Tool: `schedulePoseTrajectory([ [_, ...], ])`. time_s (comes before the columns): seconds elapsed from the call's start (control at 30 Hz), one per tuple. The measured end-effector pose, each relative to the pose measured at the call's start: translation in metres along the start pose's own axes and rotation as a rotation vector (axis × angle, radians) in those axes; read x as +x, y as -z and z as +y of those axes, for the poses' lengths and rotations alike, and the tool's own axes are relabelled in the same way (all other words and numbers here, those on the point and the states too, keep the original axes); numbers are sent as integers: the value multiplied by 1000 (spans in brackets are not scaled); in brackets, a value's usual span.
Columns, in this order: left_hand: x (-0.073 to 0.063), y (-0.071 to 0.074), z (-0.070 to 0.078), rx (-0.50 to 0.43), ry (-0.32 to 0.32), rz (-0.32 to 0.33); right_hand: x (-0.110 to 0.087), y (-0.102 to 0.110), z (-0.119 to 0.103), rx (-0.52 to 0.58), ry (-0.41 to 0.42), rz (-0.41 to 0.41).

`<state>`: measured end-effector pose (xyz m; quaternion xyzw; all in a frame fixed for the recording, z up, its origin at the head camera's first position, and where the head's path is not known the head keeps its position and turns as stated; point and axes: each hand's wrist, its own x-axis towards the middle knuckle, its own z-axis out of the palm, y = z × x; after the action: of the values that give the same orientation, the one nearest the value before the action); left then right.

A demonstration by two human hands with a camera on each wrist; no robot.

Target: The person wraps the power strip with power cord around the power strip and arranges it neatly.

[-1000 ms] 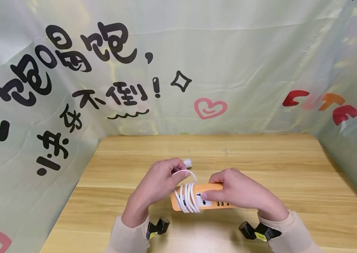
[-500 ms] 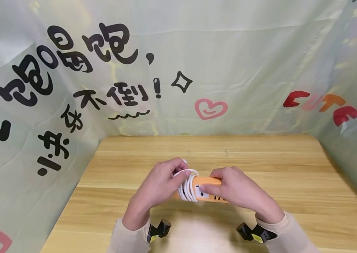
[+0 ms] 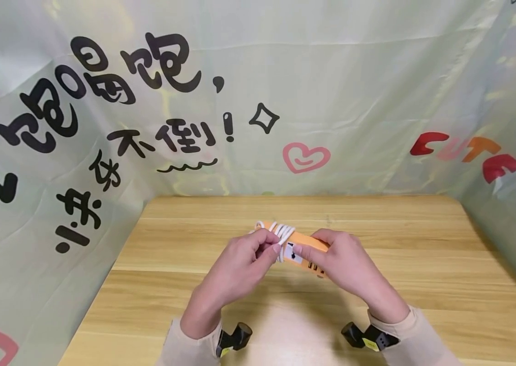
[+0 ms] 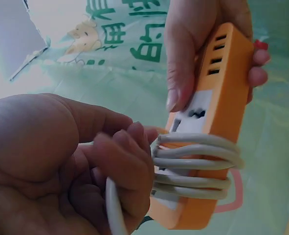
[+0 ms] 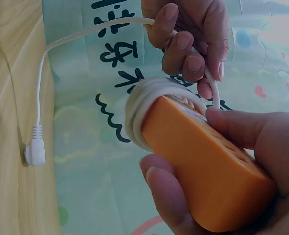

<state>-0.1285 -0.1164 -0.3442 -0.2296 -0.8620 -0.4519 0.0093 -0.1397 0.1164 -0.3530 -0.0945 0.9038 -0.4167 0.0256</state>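
Head view: our right hand (image 3: pixel 337 259) grips the orange power strip (image 5: pixel 198 156) above the surface (image 3: pixel 386 223), our left hand (image 3: pixel 241 262) holds its white cord (image 4: pixel 193 164); we should pull evenly, winding snugly without crossings.

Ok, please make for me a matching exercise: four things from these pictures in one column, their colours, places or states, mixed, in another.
1. power strip
2. cord
3. plug
4. left hand

A. gripping the cord
B. at the cord's loose end
C. orange, held in the right hand
D. wound around the power strip

Pairs: 1-C, 2-D, 3-B, 4-A
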Motion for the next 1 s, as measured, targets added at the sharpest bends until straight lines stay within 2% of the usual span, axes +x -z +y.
schedulePoseTrajectory([
  [0.17,0,-3,2,-48,51,-77,0,0,1,50,9,68],
  [0.3,0,-5,4,-92,36,-117,0,4,0,144,-22,74],
  [0.43,0,-5,5,-136,54,-104,-1,8,0,233,-26,14],
  [0.53,0,-5,5,-154,78,-77,-2,11,1,274,3,-39],
  [0.6,0,-6,5,-163,70,-62,-2,12,2,292,22,-51],
  [0.8,0,-8,3,-145,5,-63,-2,8,1,298,31,68],
  [1.0,5,-8,-1,-130,38,-51,-3,6,0,330,25,143],
])
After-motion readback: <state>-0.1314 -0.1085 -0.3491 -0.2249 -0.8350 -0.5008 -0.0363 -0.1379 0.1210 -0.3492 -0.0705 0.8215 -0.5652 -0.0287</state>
